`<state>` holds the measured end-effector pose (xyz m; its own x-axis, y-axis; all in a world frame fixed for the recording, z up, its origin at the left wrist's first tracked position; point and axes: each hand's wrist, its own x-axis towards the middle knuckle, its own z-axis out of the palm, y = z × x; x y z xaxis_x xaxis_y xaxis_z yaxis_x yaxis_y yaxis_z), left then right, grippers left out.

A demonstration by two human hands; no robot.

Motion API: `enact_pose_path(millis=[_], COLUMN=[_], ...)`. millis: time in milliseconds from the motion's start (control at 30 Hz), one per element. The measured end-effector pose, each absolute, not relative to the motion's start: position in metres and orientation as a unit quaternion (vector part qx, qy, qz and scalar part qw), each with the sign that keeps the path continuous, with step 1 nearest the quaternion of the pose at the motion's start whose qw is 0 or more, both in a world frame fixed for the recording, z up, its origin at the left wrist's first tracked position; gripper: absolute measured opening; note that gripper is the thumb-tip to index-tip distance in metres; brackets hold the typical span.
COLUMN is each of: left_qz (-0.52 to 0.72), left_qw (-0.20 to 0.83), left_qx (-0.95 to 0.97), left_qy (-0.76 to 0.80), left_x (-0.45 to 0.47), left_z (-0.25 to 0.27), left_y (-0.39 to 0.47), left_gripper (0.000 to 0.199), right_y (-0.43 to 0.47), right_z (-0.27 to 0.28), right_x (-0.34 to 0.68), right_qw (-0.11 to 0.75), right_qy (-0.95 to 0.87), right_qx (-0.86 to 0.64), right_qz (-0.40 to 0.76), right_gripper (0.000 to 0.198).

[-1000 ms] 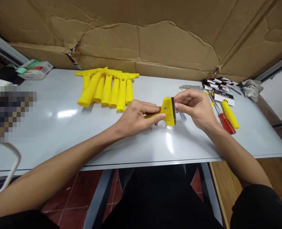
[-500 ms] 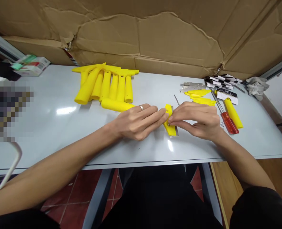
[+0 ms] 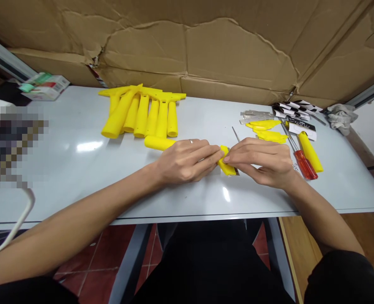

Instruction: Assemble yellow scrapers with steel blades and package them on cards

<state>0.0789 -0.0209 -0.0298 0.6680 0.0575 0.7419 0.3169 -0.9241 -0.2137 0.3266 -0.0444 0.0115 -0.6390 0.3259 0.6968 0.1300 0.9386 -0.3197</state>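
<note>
Both hands are pinching the yellow scraper [image 3: 227, 165] flat on the bench [image 3: 79, 177]: left hand [image 3: 187, 160] covering its handle, right hand [image 3: 263, 162] fingers closing narrowly on the head; long axis running left-right.

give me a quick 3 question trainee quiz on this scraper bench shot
1. True or false: both hands touch the yellow scraper on the table.
2. Which tool lies nearest the right hand? A) red-handled screwdriver B) hammer C) pliers
3. Fill in: the pile of yellow handles lies on the side of the ____ hand.

Key
1. True: fingertips of both hands pinch the scraper's head, which rests on the tabletop.
2. A, just beyond the right wrist.
3. Left.
</note>
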Motion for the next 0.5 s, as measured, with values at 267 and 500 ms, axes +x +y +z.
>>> enact_pose_path(millis=[267,500], left_qz=[-0.413,-0.397], left_qw=[-0.032,-0.114], left_qx=[-0.881,-0.875], left_qy=[-0.229,-0.254], left_x=[0.088,0.093], left_z=[-0.016,-0.013], left_y=[-0.033,-0.038], left_gripper=[0.013,0.018], right_y=[-0.044,-0.048], right_z=[-0.004,-0.02], right_x=[0.325,0.305], right_qw=[0.468,0.53], right_qy=[-0.813,-0.708], right_qx=[-0.24,-0.335], right_qz=[0.249,0.325], right_gripper=[0.04,0.035])
